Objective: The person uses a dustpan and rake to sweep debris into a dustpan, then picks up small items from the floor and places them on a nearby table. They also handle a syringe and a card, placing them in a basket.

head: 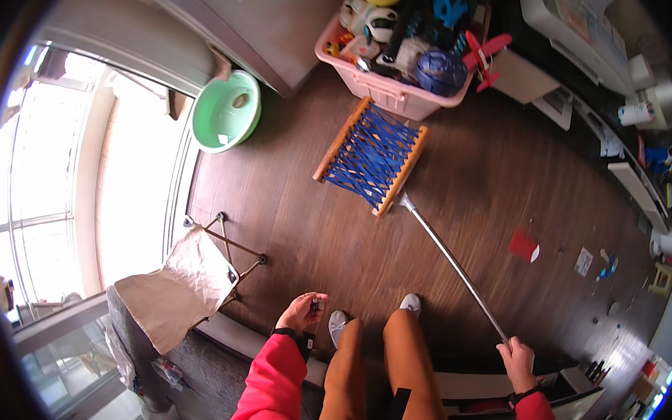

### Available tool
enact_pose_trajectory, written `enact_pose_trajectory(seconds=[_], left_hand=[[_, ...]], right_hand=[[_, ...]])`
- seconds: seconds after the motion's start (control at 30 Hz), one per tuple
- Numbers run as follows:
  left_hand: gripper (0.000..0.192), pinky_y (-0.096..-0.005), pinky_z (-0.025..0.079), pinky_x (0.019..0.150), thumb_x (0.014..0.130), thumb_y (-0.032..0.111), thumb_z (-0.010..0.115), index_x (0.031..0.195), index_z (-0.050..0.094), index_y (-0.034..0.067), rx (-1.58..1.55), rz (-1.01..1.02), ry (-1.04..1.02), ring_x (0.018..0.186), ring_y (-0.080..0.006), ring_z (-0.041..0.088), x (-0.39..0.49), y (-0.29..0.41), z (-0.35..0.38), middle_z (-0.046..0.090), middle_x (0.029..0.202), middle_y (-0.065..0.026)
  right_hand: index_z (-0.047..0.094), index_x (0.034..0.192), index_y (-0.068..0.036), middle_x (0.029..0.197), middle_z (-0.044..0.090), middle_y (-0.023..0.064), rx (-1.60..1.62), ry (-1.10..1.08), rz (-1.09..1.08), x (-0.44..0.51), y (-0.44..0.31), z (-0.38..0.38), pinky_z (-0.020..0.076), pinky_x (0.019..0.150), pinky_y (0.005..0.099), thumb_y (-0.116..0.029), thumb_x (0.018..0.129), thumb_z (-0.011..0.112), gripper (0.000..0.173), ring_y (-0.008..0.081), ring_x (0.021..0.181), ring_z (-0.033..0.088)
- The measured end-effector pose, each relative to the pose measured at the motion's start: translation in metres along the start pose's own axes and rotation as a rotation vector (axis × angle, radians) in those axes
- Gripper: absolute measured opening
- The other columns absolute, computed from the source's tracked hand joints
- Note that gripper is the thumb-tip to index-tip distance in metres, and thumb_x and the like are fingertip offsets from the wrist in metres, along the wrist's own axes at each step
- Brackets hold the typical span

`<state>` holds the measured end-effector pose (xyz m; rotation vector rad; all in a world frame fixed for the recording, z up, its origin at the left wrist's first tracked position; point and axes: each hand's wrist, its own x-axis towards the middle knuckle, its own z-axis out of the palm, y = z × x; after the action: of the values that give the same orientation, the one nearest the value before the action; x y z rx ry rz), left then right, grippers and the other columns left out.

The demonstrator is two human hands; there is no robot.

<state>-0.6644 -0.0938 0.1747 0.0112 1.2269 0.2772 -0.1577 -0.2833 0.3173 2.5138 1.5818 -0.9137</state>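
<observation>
My right hand [516, 359] is closed around the upper end of a long metal pole [454, 263]. The pole slopes up and left to a fitting beside a wooden folding stool [373, 153] with blue cord webbing; what sits on the pole's lower end is mostly hidden by the stool. My left hand [305, 312], at my left knee, has its fingers curled round a small dark object, too small to name. Beyond the stool stands a pink plastic basket [386, 94] heaped with toys, a red toy plane [484, 59] at its right edge.
A green basin [226, 113] is by the glass door. A beige folding chair [173, 283] stands left, beside a grey sofa [207, 371]. On the wooden floor at right lie a red piece [523, 246], a card [583, 262] and small scraps. A cabinet with a printer [576, 28] lines the right.
</observation>
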Motion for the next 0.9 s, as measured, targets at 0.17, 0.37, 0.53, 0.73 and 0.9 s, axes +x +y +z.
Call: enact_pose_trajectory(seconds=[0.17, 0.37, 0.53, 0.73, 0.9], left_hand=[[0.029, -0.0248, 0.037, 0.046, 0.092, 0.025, 0.043, 0.089, 0.060, 0.002, 0.028, 0.216, -0.019, 0.053, -0.0116, 0.045, -0.023, -0.012, 0.025, 0.051, 0.064, -0.0018], [0.040, -0.0261, 0.032, 0.043, 0.094, 0.040, 0.046, 0.075, 0.055, 0.006, 0.153, 0.085, 0.152, 0.047, -0.0122, 0.040, -0.087, -0.035, 0.029, 0.044, 0.058, -0.0006], [0.048, -0.0276, 0.032, 0.041, 0.093, 0.046, 0.043, 0.062, 0.046, 0.009, 0.134, 0.074, 0.194, 0.044, -0.0147, 0.039, -0.150, -0.063, 0.001, 0.040, 0.052, -0.0022], [0.058, -0.0294, 0.032, 0.040, 0.089, 0.058, 0.041, 0.056, 0.044, 0.011, 0.060, -0.019, 0.312, 0.041, -0.0174, 0.040, -0.192, -0.099, -0.041, 0.041, 0.049, -0.0045], [0.066, -0.0309, 0.031, 0.040, 0.086, 0.067, 0.036, 0.051, 0.036, 0.011, 0.376, -0.175, 0.373, 0.040, -0.0188, 0.039, -0.193, -0.110, -0.039, 0.040, 0.046, -0.0052]], right_hand=[[0.052, 0.074, -0.004, 0.070, 0.059, 0.0181, -0.119, -0.034, -0.094, 0.048, -0.021, -0.055, 0.0450, 0.056, 0.0455, -0.034, 0.080, 0.064, 0.033, 0.0386, 0.067, 0.057], [0.052, 0.077, -0.003, 0.074, 0.060, 0.0217, 0.071, -0.016, -0.269, 0.116, -0.080, -0.055, 0.0441, 0.061, 0.0489, -0.039, 0.084, 0.057, 0.037, 0.0414, 0.073, 0.057], [0.058, 0.080, -0.004, 0.077, 0.062, 0.0213, 0.089, -0.067, -0.224, 0.146, -0.143, -0.001, 0.0457, 0.066, 0.0497, -0.038, 0.088, 0.047, 0.037, 0.0409, 0.075, 0.059], [0.056, 0.085, -0.003, 0.077, 0.062, 0.0207, 0.268, -0.092, -0.120, 0.063, -0.137, 0.049, 0.0464, 0.065, 0.0485, -0.032, 0.090, 0.047, 0.030, 0.0405, 0.076, 0.060], [0.057, 0.090, -0.003, 0.080, 0.062, 0.0202, 0.291, -0.162, -0.009, 0.034, -0.135, 0.076, 0.0469, 0.065, 0.0478, -0.031, 0.090, 0.048, 0.029, 0.0393, 0.077, 0.060]])
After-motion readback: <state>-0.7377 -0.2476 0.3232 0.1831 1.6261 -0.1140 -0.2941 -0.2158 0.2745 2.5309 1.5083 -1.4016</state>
